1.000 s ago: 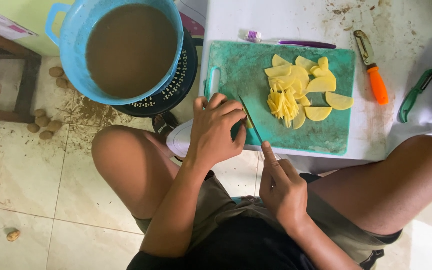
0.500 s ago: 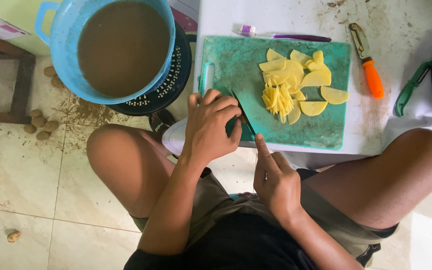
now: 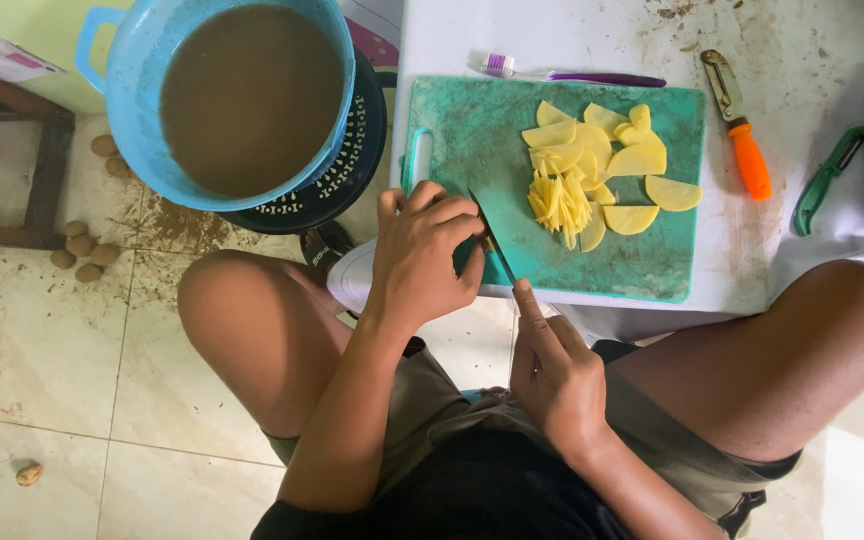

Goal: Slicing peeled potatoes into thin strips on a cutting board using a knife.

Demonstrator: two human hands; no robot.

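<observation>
Work done: a pile of thin potato sticks (image 3: 557,200) and a fan of flat potato slices (image 3: 607,150) lie on the green cutting board (image 3: 632,265).
Work left: one small potato piece (image 3: 490,243) sits at the board's near left part, mostly hidden under the left hand (how much remains I cannot tell).
Left hand (image 3: 422,255): arched over the piece, fingers (image 3: 442,215) curled and pressed together, holding it down.
Right hand (image 3: 557,375): closed around the knife handle, index finger stretched along the spine.
Knife (image 3: 492,235): blade slants across the board edge, touching the piece beside the left fingertips.
Around: board lies on a white desk (image 3: 572,40); an orange peeler (image 3: 747,155) and a green peeler (image 3: 822,180) to its right; a blue tub of brown water (image 3: 242,95) to its left.
</observation>
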